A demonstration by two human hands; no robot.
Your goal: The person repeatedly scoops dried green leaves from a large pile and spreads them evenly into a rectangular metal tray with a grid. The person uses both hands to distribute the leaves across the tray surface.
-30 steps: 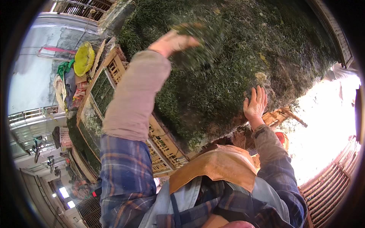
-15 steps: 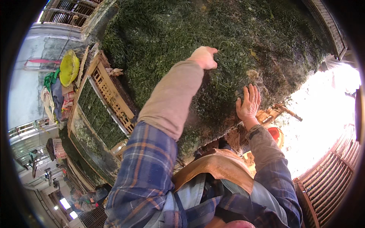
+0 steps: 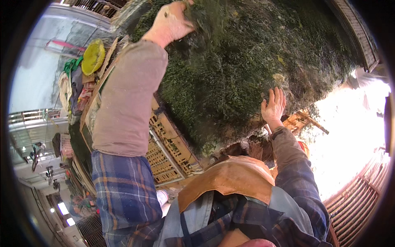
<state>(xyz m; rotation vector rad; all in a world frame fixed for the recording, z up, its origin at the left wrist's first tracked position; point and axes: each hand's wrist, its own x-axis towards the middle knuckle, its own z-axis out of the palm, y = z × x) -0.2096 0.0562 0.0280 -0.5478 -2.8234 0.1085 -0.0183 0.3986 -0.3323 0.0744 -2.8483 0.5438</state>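
Observation:
A deep bed of dark green leafy shoots (image 3: 230, 74) fills the far middle. At its far left, my left hand (image 3: 173, 22) is curled, with a blurred clump of the green shoots at its thumb and fingers. The fingertips are partly hidden. My right hand (image 3: 273, 108) lies at the near right edge of the bed, open, its fingers stretched over the leaves. A pale brown tuft (image 3: 279, 78) sits just beyond its fingertips.
A slatted wooden frame (image 3: 166, 152) borders the bed at the near left. A yellow basin (image 3: 93, 56) and hanging cloths (image 3: 65, 90) are by the left wall. A woven rack (image 3: 358, 37) stands far right, a barred rack (image 3: 360, 201) near right.
My left hand has swept from the middle of the bed to its far left. More of the slatted frame shows. My right hand rests at nearly the same spot on the leaves.

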